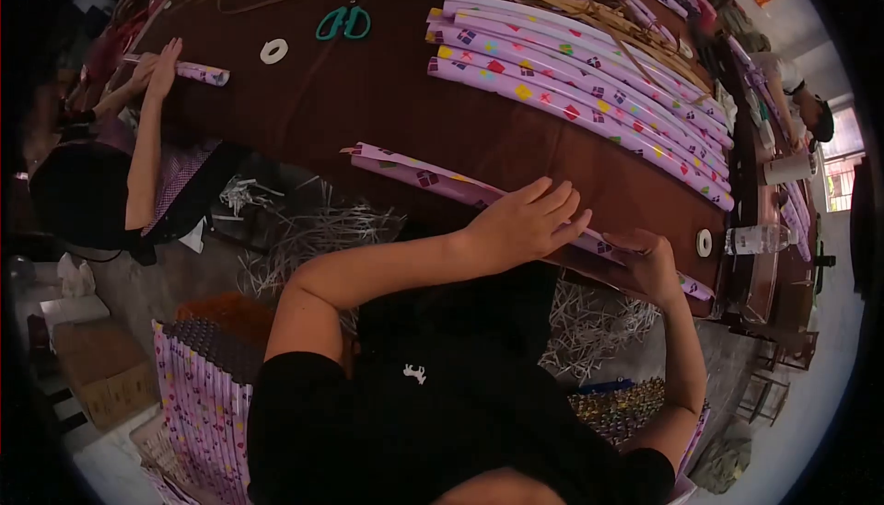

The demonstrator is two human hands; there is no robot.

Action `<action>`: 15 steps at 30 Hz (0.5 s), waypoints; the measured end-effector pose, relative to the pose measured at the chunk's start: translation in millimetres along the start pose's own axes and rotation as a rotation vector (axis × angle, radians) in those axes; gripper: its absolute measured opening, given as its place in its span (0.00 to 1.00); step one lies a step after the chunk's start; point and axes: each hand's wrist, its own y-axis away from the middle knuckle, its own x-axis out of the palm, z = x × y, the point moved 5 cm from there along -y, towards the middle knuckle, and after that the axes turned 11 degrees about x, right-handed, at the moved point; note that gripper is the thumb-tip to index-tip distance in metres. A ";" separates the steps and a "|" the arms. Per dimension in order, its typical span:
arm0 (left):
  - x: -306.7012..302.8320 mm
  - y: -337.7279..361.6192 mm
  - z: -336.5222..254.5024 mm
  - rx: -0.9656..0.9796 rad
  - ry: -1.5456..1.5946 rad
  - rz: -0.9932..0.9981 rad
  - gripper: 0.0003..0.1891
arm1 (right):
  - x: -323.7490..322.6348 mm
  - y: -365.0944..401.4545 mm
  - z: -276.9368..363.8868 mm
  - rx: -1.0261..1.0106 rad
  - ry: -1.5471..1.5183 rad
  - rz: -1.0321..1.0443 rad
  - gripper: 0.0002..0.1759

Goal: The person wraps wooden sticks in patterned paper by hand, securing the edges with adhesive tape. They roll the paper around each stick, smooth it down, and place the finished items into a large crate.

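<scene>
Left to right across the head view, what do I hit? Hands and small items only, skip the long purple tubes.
Co-worker's hands → white ring by the scissors → teal-handled scissors → left hand → right hand → white ring by the bottle → clear bottle.

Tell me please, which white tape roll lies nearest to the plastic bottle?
The white tape roll near the right hand, just beside the plastic bottle; the other tape roll lies far from it, near the teal-handled scissors.
</scene>
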 end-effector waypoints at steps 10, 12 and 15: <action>51.2 -23.6 -20.5 0.024 0.137 0.340 0.25 | 14.3 24.1 0.5 -0.143 0.214 -0.273 0.26; 56.0 -25.5 -24.1 0.035 0.193 0.325 0.25 | 20.3 28.8 0.9 -0.179 0.266 -0.353 0.27; 61.3 -21.5 -23.8 -0.009 0.338 0.254 0.25 | 25.5 38.0 -0.8 -0.225 0.241 -0.472 0.23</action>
